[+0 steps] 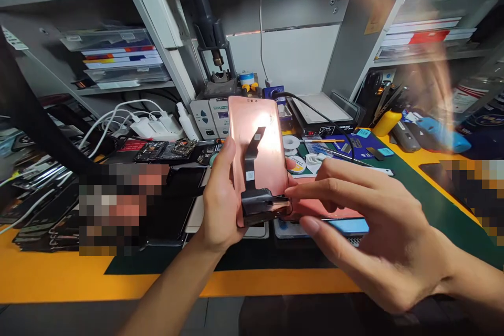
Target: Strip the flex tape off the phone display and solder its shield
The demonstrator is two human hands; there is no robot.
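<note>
**Carefully held: a copper-backed phone screen panel above the bench**

The phone screen panel (255,136) stands almost upright in the air, above the middle of the bench, with its copper-coloured back to the camera. A black flex cable (252,165) runs down this back and ends in a folded black part at the lower edge. The left hand (220,194) is closed on the panel: the thumb lies on the left edge and the other fingers come around from behind. The right hand (374,231) is loosely open with stretched fingers and has hold of nothing; its fingertips (293,203) are at the lower right corner, just beside the folded cable end. If they touch it, I cannot tell.

I judge the panel light, thin and stiff, but fragile, with a smooth back that may slip. The long edges seem the safe places to hold; the cable looks soft and easy to tear.

Below it lie a green work mat (433,205) and another phone (350,226); behind it stands a soldering station (214,115). On the left shelf, clear plastic trays (114,58) hold stacked flat packs in several colours; what these are is too blurred to say.
</note>
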